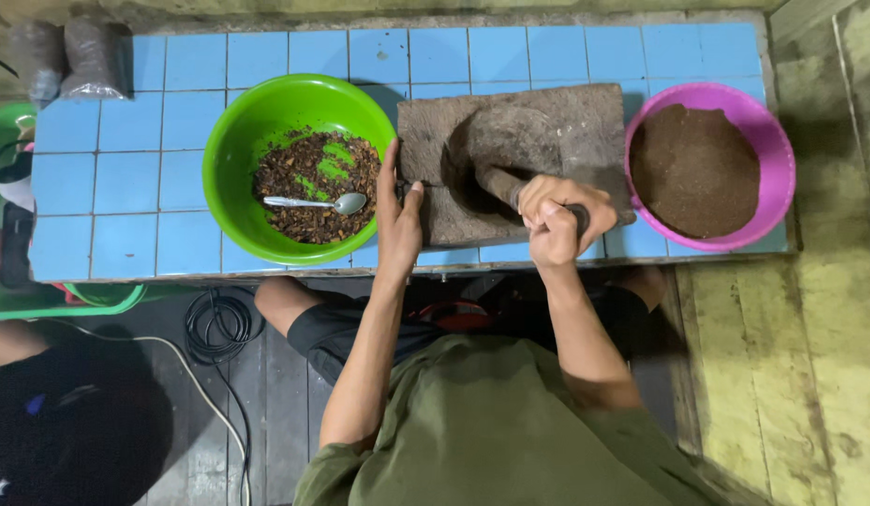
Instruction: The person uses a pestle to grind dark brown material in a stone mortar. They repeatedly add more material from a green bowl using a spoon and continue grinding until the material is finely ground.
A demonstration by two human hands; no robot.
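Two hands on the grinder. Left hand (398, 217) lies flat with fingers straight, pressed on the 9 o'clock edge of the stone mortar slab (585, 126), thumb over the rim, bracing it. Right hand (555, 217) is wrapped tight around the stone pestle (496, 183), whose head sits in the mortar's hollow, angled toward 10 o'clock from the fist.

Slab sits mid-desk on the blue tiled desk (126, 178), near its 6 o'clock edge. At 9 o'clock of the slab, touching or just beside it: green bowl (230, 150) with coarse dark brown bits, smeared green inside, metal spoon (313, 202) lying on the pile. At 3 o'clock: pink bowl (770, 141) of fine brown powder, rim just beside the slab.

Judgement: grinding stroke in progress, coarse stock on one side, ground output on the other. Can't tell how much material is in the hollow; it's in shadow. Next move needs steady downward pressure with the left hand keeping the slab from sliding toward the desk edge.
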